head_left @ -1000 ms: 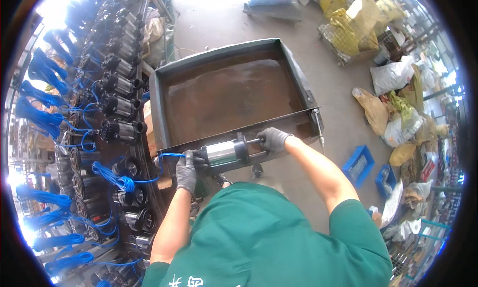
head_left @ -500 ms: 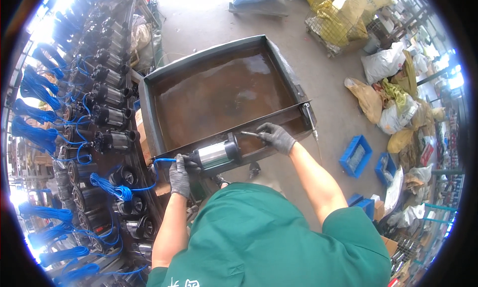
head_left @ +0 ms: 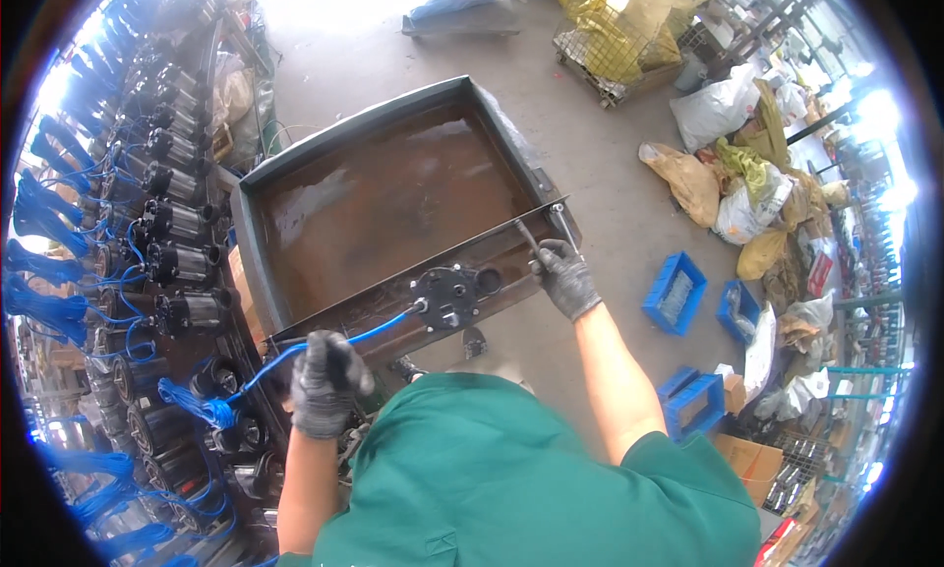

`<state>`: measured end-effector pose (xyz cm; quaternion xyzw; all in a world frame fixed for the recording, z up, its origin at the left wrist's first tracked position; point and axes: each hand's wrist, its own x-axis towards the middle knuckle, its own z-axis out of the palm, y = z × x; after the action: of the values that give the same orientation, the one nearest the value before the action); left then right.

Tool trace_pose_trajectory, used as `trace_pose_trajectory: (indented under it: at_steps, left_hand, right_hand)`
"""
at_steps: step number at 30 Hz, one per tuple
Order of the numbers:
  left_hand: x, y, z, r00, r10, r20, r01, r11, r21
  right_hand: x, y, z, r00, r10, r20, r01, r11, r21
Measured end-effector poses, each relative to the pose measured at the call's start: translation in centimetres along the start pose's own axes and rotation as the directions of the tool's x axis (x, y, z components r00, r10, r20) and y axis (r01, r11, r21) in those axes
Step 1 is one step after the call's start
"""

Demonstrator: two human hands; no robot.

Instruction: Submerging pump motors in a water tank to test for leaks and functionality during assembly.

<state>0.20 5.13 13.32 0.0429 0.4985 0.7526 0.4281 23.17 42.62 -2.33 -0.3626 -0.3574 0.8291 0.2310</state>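
A black pump [head_left: 454, 297] stands on the ledge along the tank's near side, its round cover with bolts facing up and a short outlet pointing right. A blue cable [head_left: 379, 328] runs left from the cover, behind my left hand [head_left: 329, 382]. That grey-gloved hand is off the pump, fingers loosely bent and thumb apart; it seems to hold nothing. To the right of the pump, my gloved right hand [head_left: 565, 280] is closed on a slim metal rod [head_left: 527, 236]. Just beyond that hand, a metal tool with a round head [head_left: 558, 210] lies by the tank's corner.
A rectangular metal tank [head_left: 258, 242] of brownish liquid lies ahead. Along the left stand rows of pumps [head_left: 182, 262] with bundled blue cables [head_left: 197, 402]. To the right are blue crates [head_left: 676, 294], heaped sacks [head_left: 752, 203] and a wire cage [head_left: 615, 51].
The pump has gone from lying on its side to standing upright. My left hand has come off it and risen. My right hand has shifted right toward the tank's corner, rod still held.
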Motion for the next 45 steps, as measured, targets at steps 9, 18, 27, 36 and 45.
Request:
trace_pose_trajectory:
  at_steps: [9,18,27,36,45]
  left_hand:
    - [1.6,-1.2,-1.0,0.996,-0.077,0.046,0.078,0.997,-0.02]
    - [1.1,-2.2,-0.6,0.997,-0.07,-0.036,0.075,0.985,0.154]
    - [1.2,-1.6,0.5,0.993,-0.115,-0.04,0.118,0.991,0.063]
    - [-0.2,-0.1,-8.8,0.95,-0.01,-0.312,-0.129,0.899,-0.419]
    - [-0.7,-2.4,-13.7,0.828,0.146,-0.542,-0.102,0.989,0.11]
  right_hand:
    - [5.2,1.6,-7.1,0.88,-0.122,-0.458,-0.055,0.933,-0.355]
    - [2.9,1.6,-6.8,0.66,-0.749,-0.062,0.145,0.208,-0.967]
    - [1.3,6.1,1.6,0.97,-0.237,0.049,0.175,0.55,-0.817]
    - [-0.9,2.9,9.1,0.994,0.025,0.106,0.066,0.641,-0.765]
    - [-4.9,5.3,21.0,0.87,-0.151,0.469,0.492,0.2,-0.848]
